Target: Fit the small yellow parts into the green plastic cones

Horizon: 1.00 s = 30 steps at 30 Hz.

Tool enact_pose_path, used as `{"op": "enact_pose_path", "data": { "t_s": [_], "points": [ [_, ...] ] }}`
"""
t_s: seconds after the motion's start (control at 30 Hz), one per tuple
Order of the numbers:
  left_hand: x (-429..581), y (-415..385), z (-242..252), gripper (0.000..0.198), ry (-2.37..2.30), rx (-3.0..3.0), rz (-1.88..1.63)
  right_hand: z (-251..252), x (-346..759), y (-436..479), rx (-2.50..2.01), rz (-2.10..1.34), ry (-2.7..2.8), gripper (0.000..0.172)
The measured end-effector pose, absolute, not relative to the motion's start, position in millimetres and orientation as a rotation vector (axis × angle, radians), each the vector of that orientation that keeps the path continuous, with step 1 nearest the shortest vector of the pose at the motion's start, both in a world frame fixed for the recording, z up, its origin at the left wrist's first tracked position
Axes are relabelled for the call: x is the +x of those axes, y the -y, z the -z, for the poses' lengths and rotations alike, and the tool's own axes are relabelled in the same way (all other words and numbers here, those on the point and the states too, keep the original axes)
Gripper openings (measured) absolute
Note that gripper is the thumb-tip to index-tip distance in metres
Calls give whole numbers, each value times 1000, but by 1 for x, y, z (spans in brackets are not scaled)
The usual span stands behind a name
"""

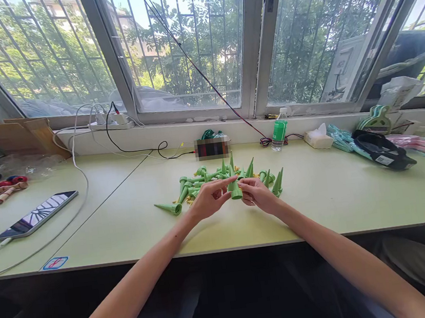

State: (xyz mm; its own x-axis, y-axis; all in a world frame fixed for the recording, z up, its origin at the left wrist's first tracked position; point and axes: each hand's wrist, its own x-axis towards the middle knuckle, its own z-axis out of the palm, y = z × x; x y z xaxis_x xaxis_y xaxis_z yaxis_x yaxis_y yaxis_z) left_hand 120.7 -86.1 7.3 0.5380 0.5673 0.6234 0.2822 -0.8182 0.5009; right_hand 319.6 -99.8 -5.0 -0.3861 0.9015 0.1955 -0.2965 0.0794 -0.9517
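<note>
"Where is the piece under inspection?"

"The green plastic cone with the ribbed collar [235,191] is held over the pale yellow-green table [342,205], opposite the middle of its near edge."

"Orientation?"

"Tip up and toward the far edge; wide collar down, facing the near edge. Its long axis runs nearly straight, with no clear lean to left or right. True tilt cannot be judged from here."

"Condition of the hands?"

"Left hand [210,199]: index finger and thumb extended against the cone's left side. Right hand [259,194]: fingers bent, pinching at its right side. Whether a small part sits in that pinch, I cannot tell."

"And the surroundings?"

"A heap of similar green plastic cones [193,189] lies behind the hands, toward the far edge; several point upward. One loose green cone [169,208] lies left of the left hand, tip toward the table's left edge, collar to the right."
</note>
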Motion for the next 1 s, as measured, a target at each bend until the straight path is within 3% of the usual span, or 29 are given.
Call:
{"op": "enact_pose_path", "data": {
  "t_s": [1.0],
  "points": [
    [118,84,-3,35,-551,2597,-1363,-2,318,104,-661,-1562,1292,36]
  ]
}}
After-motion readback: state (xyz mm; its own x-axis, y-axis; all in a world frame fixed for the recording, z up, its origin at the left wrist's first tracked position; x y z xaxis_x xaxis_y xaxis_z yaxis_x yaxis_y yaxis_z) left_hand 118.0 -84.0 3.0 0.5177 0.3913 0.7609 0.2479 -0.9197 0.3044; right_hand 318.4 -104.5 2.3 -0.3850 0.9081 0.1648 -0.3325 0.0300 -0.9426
